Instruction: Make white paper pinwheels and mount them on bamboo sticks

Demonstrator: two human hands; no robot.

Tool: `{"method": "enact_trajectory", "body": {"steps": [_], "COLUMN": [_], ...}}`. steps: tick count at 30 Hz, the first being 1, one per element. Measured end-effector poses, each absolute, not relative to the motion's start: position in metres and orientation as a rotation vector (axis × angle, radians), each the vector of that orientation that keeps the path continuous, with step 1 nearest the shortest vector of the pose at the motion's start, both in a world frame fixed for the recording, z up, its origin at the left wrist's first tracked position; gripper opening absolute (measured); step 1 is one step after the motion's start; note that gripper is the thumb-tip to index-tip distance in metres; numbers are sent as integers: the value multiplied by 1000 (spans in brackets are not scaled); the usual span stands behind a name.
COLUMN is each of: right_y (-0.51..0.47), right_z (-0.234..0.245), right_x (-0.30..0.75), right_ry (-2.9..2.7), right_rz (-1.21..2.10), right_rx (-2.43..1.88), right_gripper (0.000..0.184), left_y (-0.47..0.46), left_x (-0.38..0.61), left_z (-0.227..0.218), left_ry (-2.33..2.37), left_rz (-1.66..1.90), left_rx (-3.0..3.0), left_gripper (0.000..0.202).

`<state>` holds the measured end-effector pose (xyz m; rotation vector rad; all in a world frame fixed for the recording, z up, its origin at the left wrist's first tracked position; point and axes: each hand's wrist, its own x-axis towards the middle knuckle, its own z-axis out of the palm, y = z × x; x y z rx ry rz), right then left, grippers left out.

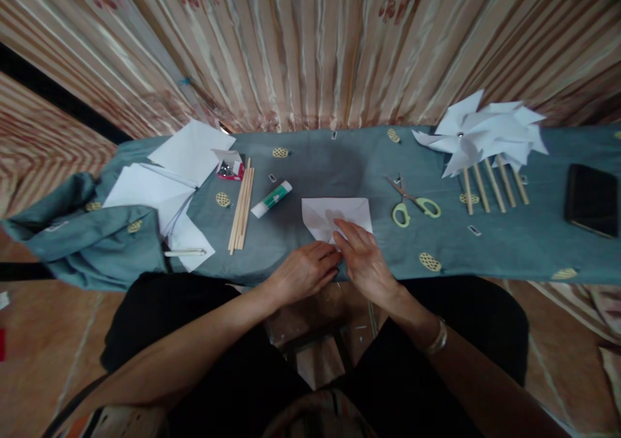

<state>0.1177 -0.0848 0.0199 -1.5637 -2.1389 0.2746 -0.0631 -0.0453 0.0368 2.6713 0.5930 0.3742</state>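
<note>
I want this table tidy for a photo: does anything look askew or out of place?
Yes, the left end looks messy: the tablecloth is bunched up rather than flat, and the white sheets there lie askew at differing angles. Nothing looks spilled.

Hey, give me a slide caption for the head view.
Left hand and right hand at a creased white paper, between a glue stick and green-handled scissors, with paper pinwheels further right.

Creased white paper [328, 209], on blue-green cloth [315, 169]

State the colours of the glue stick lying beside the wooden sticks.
The glue stick is white with a green label section, seen in the head view.
</note>
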Motion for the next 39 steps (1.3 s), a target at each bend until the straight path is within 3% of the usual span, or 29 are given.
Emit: {"method": "enact_trajectory", "body": {"steps": [9, 21, 29, 39], "right_y": [-63, -23, -39, -76], "right_z": [14, 25, 36, 45], "right_x": [147, 173, 193, 179], "right_ry": [-1964, -1943, -1590, -1465], "right_rz": [362, 231, 538, 696], "right_rx": [-1438, -1665, -1809, -1854], "right_gripper": [43, 37, 31, 31], "left_y": [-45, -41, -25, 9], "left_x": [-63, -71, -83, -88], "left_z": [35, 37, 41, 49], "left_ry": [614, 610, 657, 788], "left_rz": [386, 434, 552, 554], "left_rx": [2672, 2742, 2854, 2906], "left_gripper": [24, 27, 25, 29]}}
